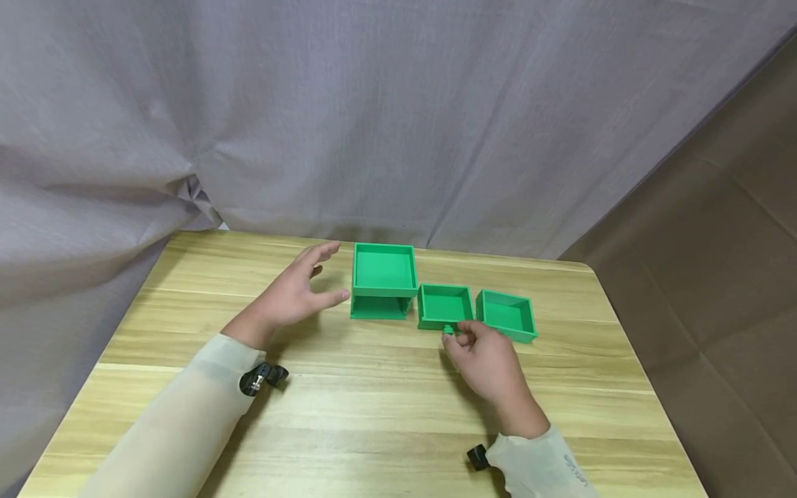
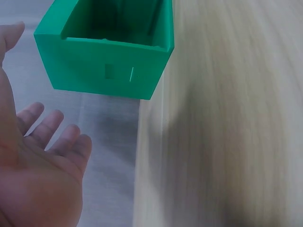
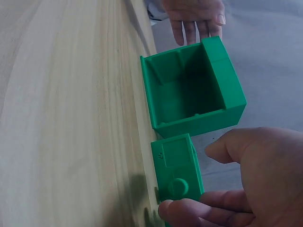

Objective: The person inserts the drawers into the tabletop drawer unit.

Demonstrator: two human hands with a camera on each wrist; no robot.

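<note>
Drawer knob (image 1: 447,330) is reached by right hand (image 1: 488,360), not yet pinched; left hand (image 1: 292,294) held open near cabinet (image 1: 382,280); both drawers out.

We see our left hand (image 1: 292,294) raised over the table, palm turned inward, fingers straight and spread, holding nothing. Our right hand (image 1: 488,360) lies lower, fingers loosely curled, thumb and forefinger tips close together.

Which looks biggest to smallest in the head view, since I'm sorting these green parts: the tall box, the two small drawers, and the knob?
1. Tall box, clearly largest.
2. Middle drawer and right drawer: they look alike, so unranked.
3. Knob, smallest, at the right hand fingertips.
</note>
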